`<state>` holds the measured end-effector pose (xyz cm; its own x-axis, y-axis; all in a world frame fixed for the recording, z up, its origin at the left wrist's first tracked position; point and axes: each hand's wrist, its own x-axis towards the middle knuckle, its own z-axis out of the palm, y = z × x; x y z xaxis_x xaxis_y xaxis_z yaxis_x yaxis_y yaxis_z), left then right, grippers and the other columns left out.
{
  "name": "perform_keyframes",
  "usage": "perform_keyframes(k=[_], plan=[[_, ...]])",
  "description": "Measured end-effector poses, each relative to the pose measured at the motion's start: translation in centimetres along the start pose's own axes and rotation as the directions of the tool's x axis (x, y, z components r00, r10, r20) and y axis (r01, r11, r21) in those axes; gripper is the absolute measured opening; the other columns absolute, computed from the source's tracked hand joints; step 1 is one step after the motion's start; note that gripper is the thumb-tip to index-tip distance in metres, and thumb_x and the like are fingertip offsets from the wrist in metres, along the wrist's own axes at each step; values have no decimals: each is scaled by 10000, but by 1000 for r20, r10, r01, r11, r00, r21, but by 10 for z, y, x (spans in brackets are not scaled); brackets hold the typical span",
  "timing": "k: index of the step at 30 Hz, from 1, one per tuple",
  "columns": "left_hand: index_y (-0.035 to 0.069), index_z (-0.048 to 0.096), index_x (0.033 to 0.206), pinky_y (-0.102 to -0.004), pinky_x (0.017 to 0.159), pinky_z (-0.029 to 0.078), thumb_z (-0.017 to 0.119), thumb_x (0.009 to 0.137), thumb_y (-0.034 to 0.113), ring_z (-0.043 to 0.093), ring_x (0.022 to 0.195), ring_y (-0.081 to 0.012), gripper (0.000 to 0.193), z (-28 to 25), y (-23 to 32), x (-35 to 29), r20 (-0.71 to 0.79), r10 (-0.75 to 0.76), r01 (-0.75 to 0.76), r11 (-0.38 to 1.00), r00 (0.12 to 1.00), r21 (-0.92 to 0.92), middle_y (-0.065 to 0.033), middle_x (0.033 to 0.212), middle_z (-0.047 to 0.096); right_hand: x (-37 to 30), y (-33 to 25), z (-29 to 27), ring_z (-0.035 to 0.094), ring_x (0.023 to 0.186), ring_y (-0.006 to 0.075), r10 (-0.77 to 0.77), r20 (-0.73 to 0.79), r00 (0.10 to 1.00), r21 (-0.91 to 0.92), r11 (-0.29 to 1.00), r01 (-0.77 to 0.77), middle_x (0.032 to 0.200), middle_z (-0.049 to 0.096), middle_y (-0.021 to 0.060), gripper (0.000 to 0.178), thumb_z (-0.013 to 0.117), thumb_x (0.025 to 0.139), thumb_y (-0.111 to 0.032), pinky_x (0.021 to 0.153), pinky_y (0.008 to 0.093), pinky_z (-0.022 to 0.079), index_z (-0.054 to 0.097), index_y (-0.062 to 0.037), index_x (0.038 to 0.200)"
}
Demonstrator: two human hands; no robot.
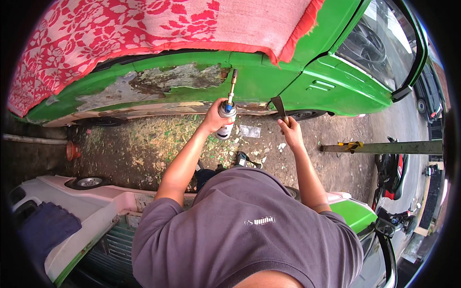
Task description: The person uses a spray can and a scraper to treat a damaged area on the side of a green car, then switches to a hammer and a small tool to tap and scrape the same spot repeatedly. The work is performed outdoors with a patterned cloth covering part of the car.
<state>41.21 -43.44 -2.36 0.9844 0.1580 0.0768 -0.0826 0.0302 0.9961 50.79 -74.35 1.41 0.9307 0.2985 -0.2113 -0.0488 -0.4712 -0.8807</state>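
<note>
My left hand point(214, 116) is wrapped round a gas blowtorch point(225, 126), a canister with a metal burner tube on top. The tube points away from me, at the side of a green vehicle point(261, 79); no flame can be made out. In my right hand point(291, 132) is a scraper point(278, 105) with a wide dark blade and a wooden handle, its blade raised near the lower edge of the green panel. Left of the burner tip, a long patch of peeled, flaking paint point(180, 78) shows grey and brown on the panel.
A red and pink floral cloth point(144, 26) drapes over the green vehicle. Paint flakes litter the ground point(139, 149). At right stands a pole point(384, 147) with yellow tape, near a motorcycle point(391, 175). Behind me is a pinkish-white vehicle point(113, 192); an orange pot point(73, 150) sits at left.
</note>
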Motion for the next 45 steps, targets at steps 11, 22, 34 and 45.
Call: perform_keyframes(k=[11, 22, 34, 45], plan=[[69, 459, 1201, -303, 885, 473, 803, 664, 46, 581, 968, -121, 638, 21, -20, 14, 58, -56, 56, 998, 997, 7, -20, 1020, 592, -13, 8, -14, 484, 605, 132, 44, -42, 998, 12, 999, -43, 645, 525, 44, 336, 674, 855, -321, 589, 312, 419, 545, -12, 821], [66, 454, 1222, -313, 894, 476, 822, 657, 78, 590, 972, -128, 674, 26, -43, 5, 36, -54, 56, 996, 998, -62, -24, 1050, 597, -21, 10, -27, 510, 604, 135, 99, -57, 993, -38, 994, -101, 638, 547, 55, 341, 672, 846, -332, 589, 311, 422, 550, -14, 819], [66, 480, 1182, -290, 868, 475, 796, 642, 26, 573, 929, -112, 627, 24, -20, 2, -14, -72, 70, 991, 997, -116, -10, 1008, 590, -11, 2, -16, 485, 597, 131, 82, -10, 997, -66, 994, -82, 621, 516, 42, 347, 679, 842, -333, 582, 316, 413, 543, -17, 800], [54, 482, 1201, -341, 858, 487, 828, 648, 134, 621, 953, -193, 658, 43, -38, 0, -14, -124, 121, 923, 992, 366, -84, 1027, 631, -15, -23, 15, 557, 588, 188, 52, 2, 999, -67, 996, -51, 631, 583, 95, 416, 720, 806, -366, 584, 347, 450, 513, -6, 789]])
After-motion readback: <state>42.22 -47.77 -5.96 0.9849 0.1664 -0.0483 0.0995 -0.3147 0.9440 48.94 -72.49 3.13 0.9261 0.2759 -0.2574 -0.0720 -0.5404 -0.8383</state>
